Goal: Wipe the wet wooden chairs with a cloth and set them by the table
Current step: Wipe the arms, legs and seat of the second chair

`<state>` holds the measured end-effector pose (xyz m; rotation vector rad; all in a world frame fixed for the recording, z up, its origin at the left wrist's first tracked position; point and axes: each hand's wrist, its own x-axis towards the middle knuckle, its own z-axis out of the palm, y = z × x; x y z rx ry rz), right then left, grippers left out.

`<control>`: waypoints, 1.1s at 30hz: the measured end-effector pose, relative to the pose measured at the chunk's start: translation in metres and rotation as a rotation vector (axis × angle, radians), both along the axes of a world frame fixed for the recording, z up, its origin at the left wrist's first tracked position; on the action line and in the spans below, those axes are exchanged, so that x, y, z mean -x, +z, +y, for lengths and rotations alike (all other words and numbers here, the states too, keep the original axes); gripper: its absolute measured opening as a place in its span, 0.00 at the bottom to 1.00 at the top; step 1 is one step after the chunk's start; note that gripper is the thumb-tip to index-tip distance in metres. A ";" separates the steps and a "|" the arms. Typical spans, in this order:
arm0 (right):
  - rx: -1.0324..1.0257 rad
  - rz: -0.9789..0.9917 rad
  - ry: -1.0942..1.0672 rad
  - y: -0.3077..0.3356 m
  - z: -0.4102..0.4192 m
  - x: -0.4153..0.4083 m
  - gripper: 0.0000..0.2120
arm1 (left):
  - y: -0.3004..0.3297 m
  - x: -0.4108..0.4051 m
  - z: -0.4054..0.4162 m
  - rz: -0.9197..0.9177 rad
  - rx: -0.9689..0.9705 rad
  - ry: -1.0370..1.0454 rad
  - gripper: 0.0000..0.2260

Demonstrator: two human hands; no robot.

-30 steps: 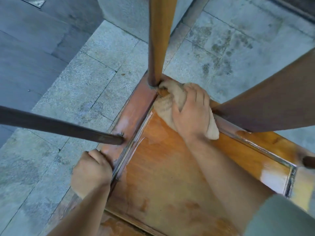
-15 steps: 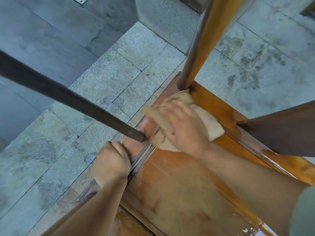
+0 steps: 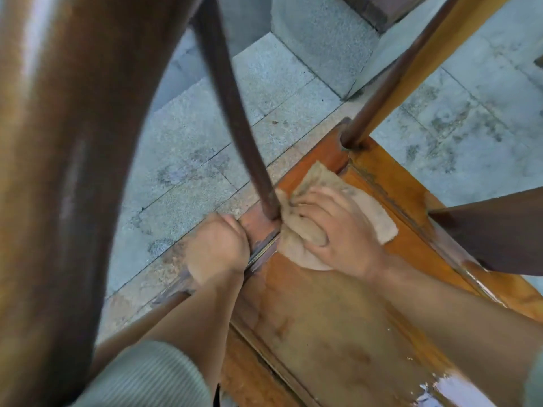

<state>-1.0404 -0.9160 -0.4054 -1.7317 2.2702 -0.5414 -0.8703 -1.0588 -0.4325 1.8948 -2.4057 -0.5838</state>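
Observation:
I look down on the wet wooden chair seat (image 3: 323, 333), orange-brown with a shiny puddle at the lower right. My right hand (image 3: 338, 233) presses a beige cloth (image 3: 299, 245) onto the seat at the foot of a dark spindle (image 3: 235, 113). My left hand (image 3: 216, 249) grips the seat's left edge frame just beside that spindle. A lighter wooden post (image 3: 408, 66) rises from the far corner. A broad dark splat (image 3: 493, 230) crosses the right side.
A thick curved wooden rail (image 3: 67, 171) fills the left of the view, very close to the camera. Grey stone paving (image 3: 205, 148) with damp marks surrounds the chair. A rounded stone base (image 3: 323, 39) stands beyond the seat.
My right hand slid the cloth from the far corner post back along the seat's left edge to the dark spindle. My left hand kept its grip. The view swung right and closer.

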 end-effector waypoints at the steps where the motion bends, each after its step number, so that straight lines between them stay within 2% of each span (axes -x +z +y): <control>1: -0.016 0.001 0.063 0.000 0.005 0.004 0.21 | 0.003 0.000 0.000 -0.001 0.010 0.007 0.17; 2: -0.018 0.005 0.075 -0.002 0.002 0.003 0.21 | 0.007 -0.002 0.000 -0.002 0.039 0.010 0.18; 4: 0.016 0.022 -0.099 -0.004 -0.008 -0.005 0.20 | 0.014 -0.001 0.004 -0.006 0.038 -0.024 0.18; 7: -0.005 0.035 -0.402 -0.006 -0.013 -0.058 0.19 | 0.017 -0.029 0.026 0.013 0.068 -0.101 0.08; 9: -0.068 0.073 -0.335 -0.007 -0.005 -0.095 0.18 | 0.020 -0.054 0.049 -0.067 0.022 -0.273 0.19; 12: -0.065 0.048 -0.103 -0.005 -0.011 -0.143 0.23 | 0.035 -0.100 0.074 -0.014 0.025 -0.470 0.30; 15: 0.005 0.078 -0.075 -0.005 -0.047 -0.145 0.22 | 0.032 -0.145 0.093 0.003 0.025 -0.614 0.33; 18: 0.042 0.150 -0.056 -0.009 -0.096 -0.139 0.17 | 0.018 -0.181 0.102 0.115 0.059 -0.644 0.28; 22: 0.001 0.115 -0.214 -0.001 -0.139 -0.169 0.08 | 0.018 -0.203 0.098 0.194 0.113 -0.501 0.14; 23: 0.046 0.124 -0.210 0.000 -0.129 -0.175 0.06 | 0.021 -0.205 0.092 0.229 0.092 -0.419 0.12; 26: 0.258 0.039 -0.192 -0.006 -0.082 -0.191 0.11 | 0.029 -0.206 0.067 0.310 -0.012 -0.119 0.10; 29: 0.157 0.008 -0.235 -0.009 -0.032 -0.203 0.13 | 0.029 -0.204 0.048 0.316 -0.110 -0.045 0.13; 33: -0.004 -0.008 -0.164 -0.007 0.021 -0.246 0.14 | 0.034 -0.209 0.037 0.323 -0.161 0.020 0.09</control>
